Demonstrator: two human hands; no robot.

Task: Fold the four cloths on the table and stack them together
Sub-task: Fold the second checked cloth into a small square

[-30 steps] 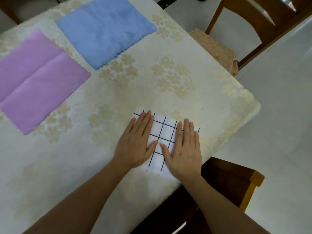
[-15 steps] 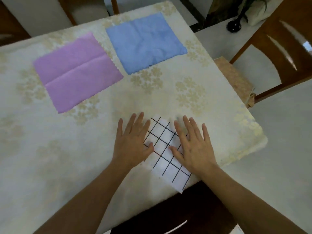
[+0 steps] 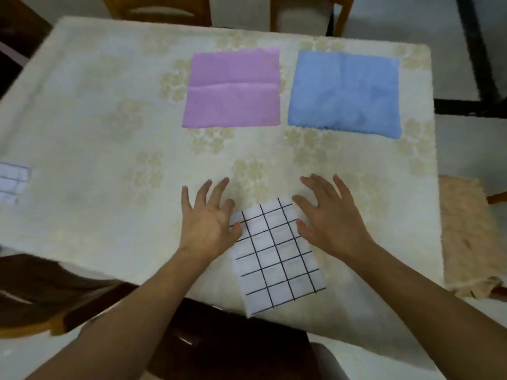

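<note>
Both hands open, gripping nothing: left hand (image 3: 207, 226) w/ fingers spread, thumb edge touching the grid cloth (image 3: 277, 256); right hand (image 3: 329, 223) splayed just beside its right edge. Grid cloth looks folded, sits at near edge of table (image 3: 96, 133), overhanging a bit. Purple cloth (image 3: 233, 89) & blue cloth (image 3: 344, 93) lie flat at far side, unfolded. 4th cloth (image 3: 12, 182) at far left, partly out of frame, state unclear. Approx 1 of 4 done; no stack yet. Forearms reach fwd, palms down.

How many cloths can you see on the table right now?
4: purple cloth far centre, blue cloth to its right, grid cloth at the near edge, another gridded cloth cut off at left.
</note>
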